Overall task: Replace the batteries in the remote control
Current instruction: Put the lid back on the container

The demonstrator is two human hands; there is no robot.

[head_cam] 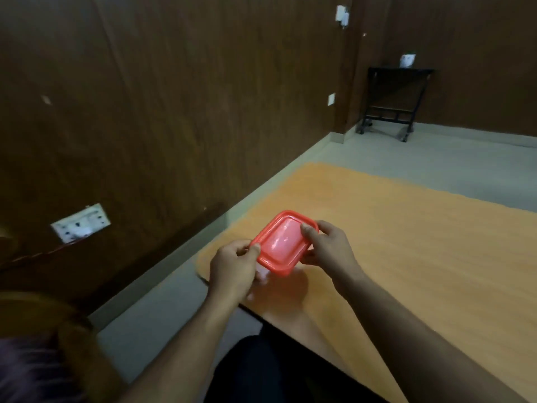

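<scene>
A small rectangular container with a red lid (283, 242) is held a little above the near left corner of the orange table (406, 242). My left hand (235, 266) grips its near left end, thumb on the lid's rim. My right hand (328, 247) holds its right side, thumb pressed on the lid's far corner. The container's clear body is mostly hidden under the lid and my fingers. No remote control or batteries are visible.
A dark wood-panelled wall runs along the left with a white socket plate (81, 222) low down. Grey floor lies between wall and table. A black wheeled stand (392, 100) sits in the far corner. A chair back (43, 330) shows at the lower left.
</scene>
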